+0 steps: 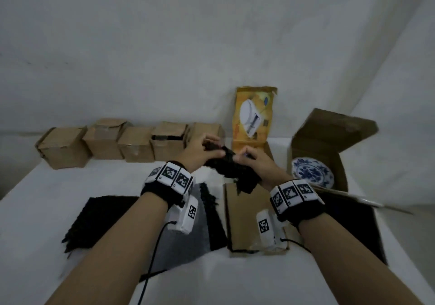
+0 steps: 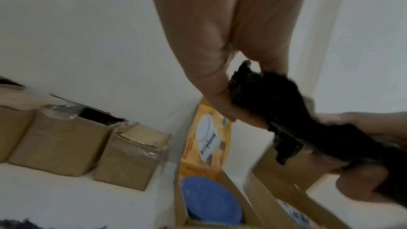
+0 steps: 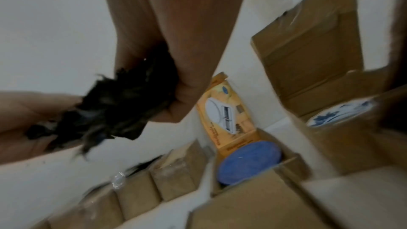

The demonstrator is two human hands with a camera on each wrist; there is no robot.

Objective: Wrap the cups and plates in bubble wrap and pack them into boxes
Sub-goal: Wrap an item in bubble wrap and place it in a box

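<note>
Above a white table, a left hand and right hand pinch a crumpled black wrap between them, fingers curled round its two ends, wrists raised. Small closed boxes line the far edge; an open box at right holds a blue-patterned plate. Bare tabletop lies near left.
</note>
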